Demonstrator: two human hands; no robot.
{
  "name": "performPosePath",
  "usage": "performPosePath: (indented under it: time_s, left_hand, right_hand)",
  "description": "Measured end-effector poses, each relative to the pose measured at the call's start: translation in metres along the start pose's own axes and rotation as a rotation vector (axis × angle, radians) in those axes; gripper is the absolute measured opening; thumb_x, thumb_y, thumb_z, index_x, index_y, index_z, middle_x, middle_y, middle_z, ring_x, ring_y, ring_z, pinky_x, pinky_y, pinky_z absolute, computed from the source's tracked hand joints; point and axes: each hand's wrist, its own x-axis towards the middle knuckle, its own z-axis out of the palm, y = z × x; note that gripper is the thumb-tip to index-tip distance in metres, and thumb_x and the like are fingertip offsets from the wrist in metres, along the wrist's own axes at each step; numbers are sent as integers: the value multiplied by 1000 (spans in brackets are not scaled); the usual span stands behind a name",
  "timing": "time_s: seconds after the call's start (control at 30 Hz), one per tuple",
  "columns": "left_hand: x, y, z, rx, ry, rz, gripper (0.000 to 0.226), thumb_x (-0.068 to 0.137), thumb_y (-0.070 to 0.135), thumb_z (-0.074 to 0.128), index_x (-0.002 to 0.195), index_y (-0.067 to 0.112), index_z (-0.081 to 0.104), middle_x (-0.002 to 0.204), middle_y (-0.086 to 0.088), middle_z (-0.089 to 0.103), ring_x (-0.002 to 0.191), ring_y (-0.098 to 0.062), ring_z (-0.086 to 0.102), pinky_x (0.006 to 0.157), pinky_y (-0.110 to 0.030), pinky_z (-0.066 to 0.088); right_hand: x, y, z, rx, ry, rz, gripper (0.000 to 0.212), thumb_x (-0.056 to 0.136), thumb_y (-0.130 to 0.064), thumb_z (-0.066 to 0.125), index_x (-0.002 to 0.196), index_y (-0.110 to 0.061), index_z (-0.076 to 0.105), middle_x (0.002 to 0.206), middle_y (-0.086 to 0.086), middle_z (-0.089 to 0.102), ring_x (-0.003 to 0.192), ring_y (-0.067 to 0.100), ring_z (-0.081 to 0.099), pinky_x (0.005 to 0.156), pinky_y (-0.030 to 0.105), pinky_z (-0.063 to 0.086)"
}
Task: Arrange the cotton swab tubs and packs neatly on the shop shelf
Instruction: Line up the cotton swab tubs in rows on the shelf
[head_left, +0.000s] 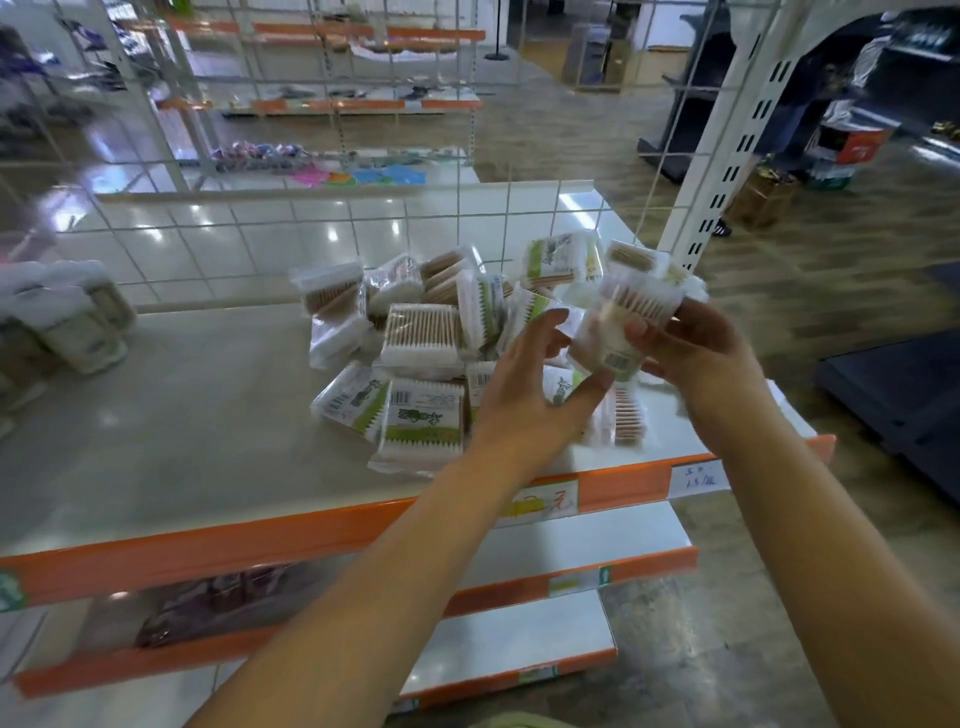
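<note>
Currently, my right hand (691, 345) holds a clear cotton swab pack (621, 325) above the right part of the shelf (182, 395), its fingers (638, 328) curled against the pack's near face, with a barcode label visible at the pack's lower corner. My left hand (524, 387) is raised beside it with fingers (540, 325) spread and relaxed, the thumb tip reaching up to the pack's lower edge; whether it presses the pack cannot be told. Below and behind both hands lies a loose pile of cotton swab packs (421, 332), overlapping at mixed angles, some face up and some on edge. Several carry green-and-white labels with printed characters too blurred to read, and two show barcodes. At the left edge of the shelf stand the cotton swab tubs (78, 322), blurred, tilted against one another, well apart from the pile. The shelf front carries an orange price rail (234, 535). A yellow-and-white price tag (545, 501) sits on it behind my left forearm, its characters unclear. Further right, a white handwritten tag (698, 478) shows blue writing, not reliably legible. A white wire grid panel (311, 228) backs the shelf.
</note>
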Motion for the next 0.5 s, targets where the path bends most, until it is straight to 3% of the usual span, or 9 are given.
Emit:
performPosePath:
  time_s: [0.07,0.13,0.27,0.33,0.4,0.5]
  left_hand:
    - [-3,-2,-8,12,53,39,64,78,40,70,132,26,38,119,8,53,112,-9,48,92,-31,43]
    - [-7,-4,-16,15,109,50,68,77,37,72,133,23,37,127,4,48,114,-10,46,93,-30,43]
    - [-11,-14,-39,108,217,122,76,72,26,78,136,14,39,131,-1,43,106,7,31,78,1,28]
    - [-14,-22,-54,164,229,121,79,71,25,79,138,14,38,133,-1,41,106,12,24,77,3,27]
    - [-18,-31,-70,222,257,100,79,72,25,78,139,15,37,135,-2,40,115,2,29,86,-10,31]
    - [-24,-44,-97,286,322,59,75,75,21,74,140,14,37,134,-8,44,123,-23,41,94,-34,41]
  right_hand:
    - [0,3,14,15,-24,-2,58,57,-36,84,104,-9,65,90,1,73,88,19,69,74,28,56]
    - [-1,7,30,31,-74,16,60,54,-39,85,104,-11,66,94,5,73,92,23,68,77,31,56]
    - [-2,12,64,26,-150,30,54,62,-20,75,111,0,62,98,18,69,86,27,67,69,33,54]
    - [-2,14,83,5,-194,39,48,64,-16,71,109,-2,62,96,19,69,83,28,67,67,37,55]
    - [-2,16,103,-22,-233,47,45,61,-13,76,104,-9,64,93,14,69,83,25,66,70,40,54]
    - [-1,22,137,-36,-296,45,45,57,-15,78,99,-19,63,92,3,69,84,13,66,71,28,54]
